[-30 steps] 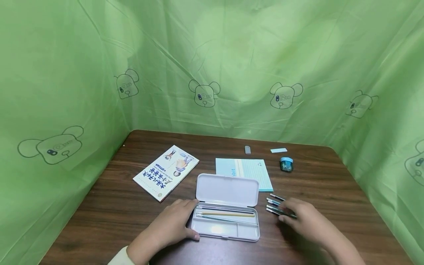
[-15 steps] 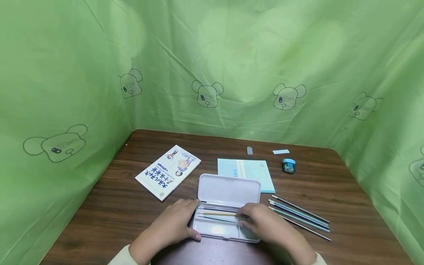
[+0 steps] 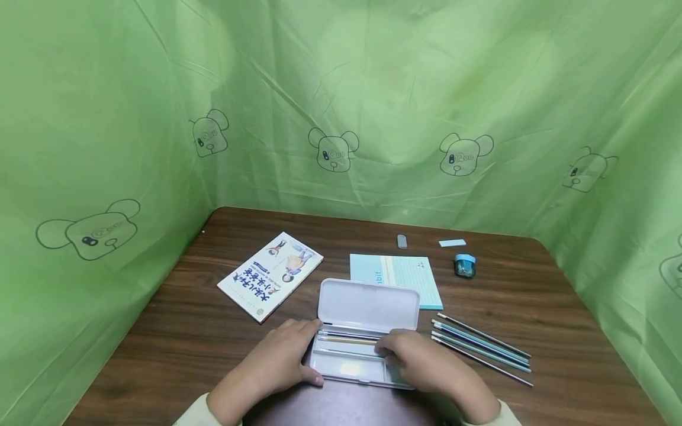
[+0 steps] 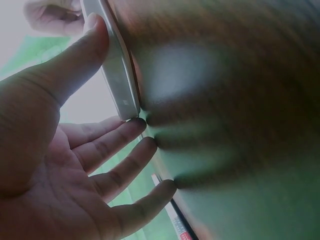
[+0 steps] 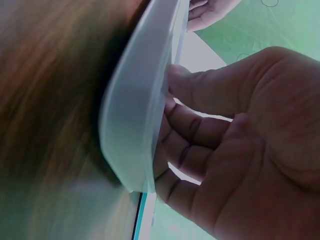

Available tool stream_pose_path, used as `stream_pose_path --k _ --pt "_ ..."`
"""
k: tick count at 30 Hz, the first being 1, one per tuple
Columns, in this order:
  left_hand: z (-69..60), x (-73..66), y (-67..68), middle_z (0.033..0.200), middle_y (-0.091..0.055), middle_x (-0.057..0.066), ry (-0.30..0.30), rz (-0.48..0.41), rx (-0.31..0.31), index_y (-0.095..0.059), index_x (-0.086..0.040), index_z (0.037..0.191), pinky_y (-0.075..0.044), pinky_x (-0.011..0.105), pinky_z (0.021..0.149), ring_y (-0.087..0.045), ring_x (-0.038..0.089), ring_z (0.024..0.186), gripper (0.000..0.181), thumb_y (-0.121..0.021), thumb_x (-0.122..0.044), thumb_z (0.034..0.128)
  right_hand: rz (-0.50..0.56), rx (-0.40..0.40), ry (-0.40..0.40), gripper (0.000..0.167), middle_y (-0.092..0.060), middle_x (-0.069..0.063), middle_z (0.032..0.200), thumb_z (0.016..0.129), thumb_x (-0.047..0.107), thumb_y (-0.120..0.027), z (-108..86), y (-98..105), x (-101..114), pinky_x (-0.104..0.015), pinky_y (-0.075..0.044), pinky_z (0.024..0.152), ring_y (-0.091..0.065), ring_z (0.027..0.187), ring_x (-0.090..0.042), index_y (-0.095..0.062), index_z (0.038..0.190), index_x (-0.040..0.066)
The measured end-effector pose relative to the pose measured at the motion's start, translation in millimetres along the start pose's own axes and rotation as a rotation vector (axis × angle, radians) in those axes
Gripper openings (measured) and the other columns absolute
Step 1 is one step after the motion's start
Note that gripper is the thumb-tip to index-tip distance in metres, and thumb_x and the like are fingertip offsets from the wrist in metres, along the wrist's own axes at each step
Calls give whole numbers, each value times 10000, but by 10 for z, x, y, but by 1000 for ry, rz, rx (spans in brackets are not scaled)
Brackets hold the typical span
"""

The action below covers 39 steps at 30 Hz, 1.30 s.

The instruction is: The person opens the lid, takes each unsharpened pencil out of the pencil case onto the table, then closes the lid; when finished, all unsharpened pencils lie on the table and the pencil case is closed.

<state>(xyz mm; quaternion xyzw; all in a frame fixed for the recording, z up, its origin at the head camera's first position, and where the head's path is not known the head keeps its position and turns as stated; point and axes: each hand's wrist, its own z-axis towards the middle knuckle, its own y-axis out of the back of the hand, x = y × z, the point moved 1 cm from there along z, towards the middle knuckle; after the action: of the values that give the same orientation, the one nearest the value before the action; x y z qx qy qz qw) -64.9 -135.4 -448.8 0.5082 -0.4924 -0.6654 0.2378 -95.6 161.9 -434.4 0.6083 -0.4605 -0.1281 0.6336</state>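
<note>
Pencil case (image 3: 333, 371) part-filled, lid (image 3: 369, 305) up

Table (image 3: 176, 343) carries everything. Book (image 3: 270, 276) beyond and left of case, notebook (image 3: 410, 275) just behind lid. Left hand (image 3: 279, 358) loosely open, thumb and fingers spread against case's left end, lifting nothing. Right hand (image 3: 423, 361) has bent fingers inside case's right side; grip hidden, can't tell what's held. Done: a few pencils (image 3: 346, 341) lie lengthwise in case. Apparently left: loose pencils (image 3: 479, 342) right of case, maybe also sharpener (image 3: 465, 266) beyond them; lid not shut.
</note>
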Motion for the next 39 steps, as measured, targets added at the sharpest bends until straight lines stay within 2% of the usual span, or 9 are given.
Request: stream_pose_path --k 7,20,25,30,34,39 --pt "-3 0 -2 1460 -731 169 -1 -6 -4 -615 -7 1526 -570 658 1094 -674 384 1336 1035 -1032 -470 699 6 26 -19 150 -726 89 978 1020 35 -743 25 18 15 -338 -623 794 -584 867 9 -813 1111 131" --pt "-11 -10 3 1455 -734 164 4 -7 -5 -618 -10 1524 -567 647 1097 -672 378 1333 1034 -1031 -478 699 51 24 -35 176 -690 113 940 975 -4 -791 37 22 -8 -321 -584 762 -554 836 -16 -771 1065 146" --pt "-9 -9 4 1458 -733 162 4 -7 -7 -619 -12 1522 -566 647 1099 -669 380 1341 1030 -1033 -475 700 46 -3 -27 162 -698 110 931 958 6 -818 34 47 -5 -322 -603 772 -570 837 -6 -781 1033 145" --pt "-2 -12 3 1462 -730 167 -2 -15 -9 -619 -11 1522 -564 650 1101 -669 386 1340 1026 -1035 -467 702 54 -43 1 163 -700 117 953 967 24 -817 -48 109 -12 -316 -596 773 -577 862 -1 -763 1026 166" --pt "-7 5 -4 1455 -733 165 2 -16 -6 -620 -19 1521 -563 653 1098 -673 386 1332 1029 -1041 -462 693 70 -100 7 192 -687 132 975 980 12 -793 -167 175 -65 -314 -584 766 -570 888 -3 -752 1037 191" --pt "-8 20 -2 1437 -739 174 -1 -33 -11 -625 -22 1514 -564 663 1082 -678 386 1310 1019 -1045 -444 687 74 -204 -1 244 -655 148 965 966 -18 -800 -414 285 -214 -284 -567 743 -557 896 12 -725 1020 208"
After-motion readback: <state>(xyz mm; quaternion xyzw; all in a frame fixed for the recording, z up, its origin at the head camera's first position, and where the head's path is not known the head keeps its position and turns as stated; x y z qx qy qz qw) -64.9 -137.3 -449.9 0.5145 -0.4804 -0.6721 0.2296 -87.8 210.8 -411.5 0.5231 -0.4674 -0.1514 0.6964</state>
